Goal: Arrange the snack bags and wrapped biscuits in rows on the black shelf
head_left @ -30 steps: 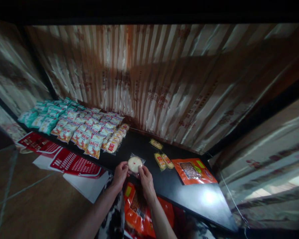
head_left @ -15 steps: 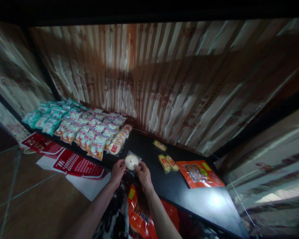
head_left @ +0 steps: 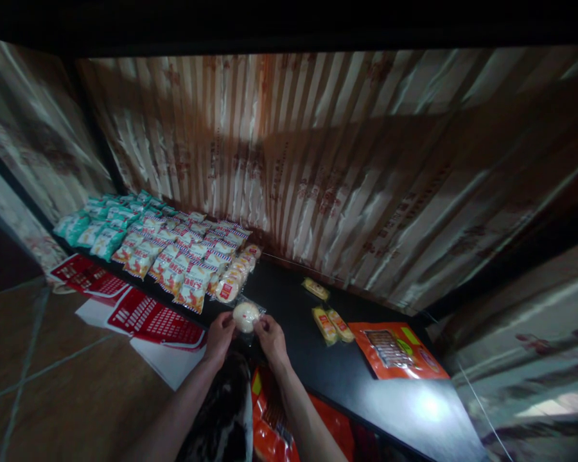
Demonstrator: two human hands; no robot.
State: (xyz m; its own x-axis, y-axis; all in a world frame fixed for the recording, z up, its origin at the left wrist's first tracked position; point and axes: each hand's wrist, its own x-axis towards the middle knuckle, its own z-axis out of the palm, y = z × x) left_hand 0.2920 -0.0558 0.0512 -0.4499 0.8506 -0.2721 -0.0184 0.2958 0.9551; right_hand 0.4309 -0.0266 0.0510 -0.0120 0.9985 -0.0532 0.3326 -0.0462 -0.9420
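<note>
A round, pale pastry in a clear wrapper (head_left: 246, 317) is held between my two hands, over the front edge of the black shelf (head_left: 289, 321). My left hand (head_left: 221, 333) pinches its left side, and my right hand (head_left: 271, 335) grips the wrapper on the right. Just behind it, a row of similar wrapped round pastries (head_left: 228, 289) runs toward the back of the shelf. Left of that row lie several white-and-orange snack bags (head_left: 193, 285), with teal snack bags (head_left: 108, 240) farther left.
Three small yellow packs (head_left: 324, 325) and an orange packet (head_left: 397, 350) lie on the shelf to the right. Another orange packet (head_left: 274, 417) is below my right forearm. Red printed baskets or bags (head_left: 154, 324) sit below the shelf at left. A patterned curtain (head_left: 289, 160) hangs behind.
The view has shifted slightly, so the shelf goods appear farther right. My hands have moved the wrapped pastry a little left, closer to the row of round pastries.
</note>
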